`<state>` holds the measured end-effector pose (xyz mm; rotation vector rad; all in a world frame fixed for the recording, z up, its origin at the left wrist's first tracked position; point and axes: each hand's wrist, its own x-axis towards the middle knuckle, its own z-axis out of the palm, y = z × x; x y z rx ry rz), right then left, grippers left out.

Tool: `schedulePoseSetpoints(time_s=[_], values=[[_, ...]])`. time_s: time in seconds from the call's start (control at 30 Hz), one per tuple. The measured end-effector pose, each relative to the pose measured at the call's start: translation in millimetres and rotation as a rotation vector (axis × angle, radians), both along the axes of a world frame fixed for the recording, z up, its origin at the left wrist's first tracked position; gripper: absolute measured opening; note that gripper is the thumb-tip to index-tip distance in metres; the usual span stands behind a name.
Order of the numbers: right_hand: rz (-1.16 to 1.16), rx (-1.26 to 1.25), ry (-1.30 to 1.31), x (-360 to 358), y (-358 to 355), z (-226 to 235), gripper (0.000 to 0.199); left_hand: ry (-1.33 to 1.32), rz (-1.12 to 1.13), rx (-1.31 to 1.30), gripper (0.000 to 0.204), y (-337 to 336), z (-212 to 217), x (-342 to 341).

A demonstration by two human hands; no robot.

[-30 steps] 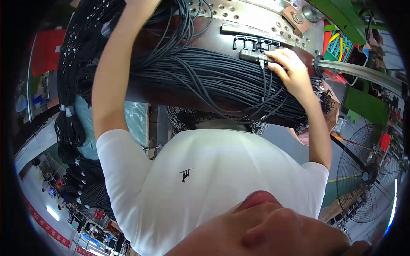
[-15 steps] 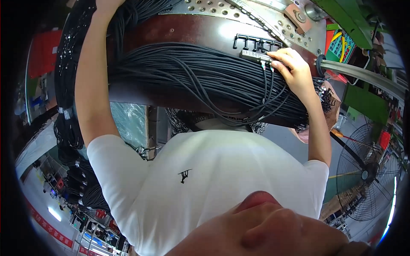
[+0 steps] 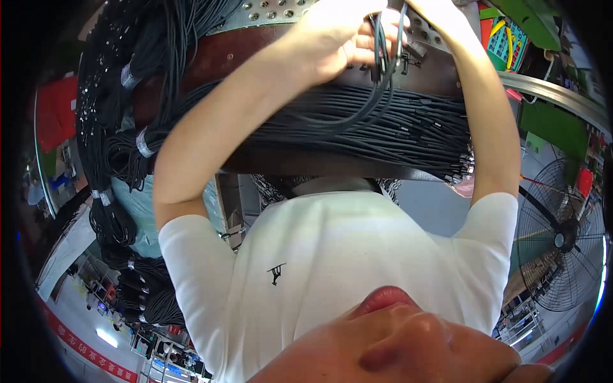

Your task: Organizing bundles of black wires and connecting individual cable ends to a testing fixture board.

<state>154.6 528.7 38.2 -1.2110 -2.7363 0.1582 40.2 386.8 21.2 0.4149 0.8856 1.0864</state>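
Near the top edge of the head view, my left hand (image 3: 348,41) has its fingers curled round a few black cables (image 3: 385,89), which hang down in a loop. My right hand (image 3: 444,18) is beside it, partly cut off by the frame. Its fingers are closed at the upper part of a cable, though the fingertips are hard to see. Below both hands, a thick bundle of black cables (image 3: 389,131) lies along the dark red-brown bench front (image 3: 214,60), their small-tipped ends toward the right. A small black toothed part (image 3: 410,60) shows just right of my left hand's fingers.
A metal plate with holes (image 3: 255,15) tops the bench. Tied coils of black cable (image 3: 115,156) hang at the left. Yellow-handled pliers (image 3: 509,48) rest at the upper right, above a metal rail (image 3: 549,92). A floor fan (image 3: 562,239) stands at the right.
My left hand has come from the far upper left across to the right and holds cables. My right hand has moved up from the dark block with cable ends. The cables have been lifted.
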Motion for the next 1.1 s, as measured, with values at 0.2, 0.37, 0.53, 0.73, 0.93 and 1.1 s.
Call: schedulePoseSetpoints(time_s=[0.2, 0.37, 0.53, 0.73, 0.93, 1.1], values=[[0.224, 0.354, 0.333, 10.8, 22.3, -45.1, 0.026, 0.555, -0.067, 0.858, 0.023, 41.8, -14.7, -53.3], [0.271, 0.454, 0.320, 21.8, 17.1, -47.5, 0.026, 0.615, 0.064, 0.550, 0.022, 40.1, -25.1, -77.2], [0.329, 0.503, 0.329, 18.6, 1.5, -49.0, 0.025, 1.942, -0.023, 0.760, 0.026, 49.8, -31.4, -90.1], [-0.097, 0.058, 0.099, 14.9, -1.7, -35.2, 0.029, 2.001, -0.046, 0.953, 0.029, 80.2, -32.9, -89.3], [-0.092, 0.098, 0.049, 21.3, 8.0, -49.6, 0.031, 1.931, -0.198, 0.641, 0.029, 79.4, -40.1, -93.8], [-0.215, -0.263, 0.422, 33.3, 11.3, -40.1, 0.031, 1.762, -0.126, 0.575, 0.032, 58.4, -24.8, -93.5]])
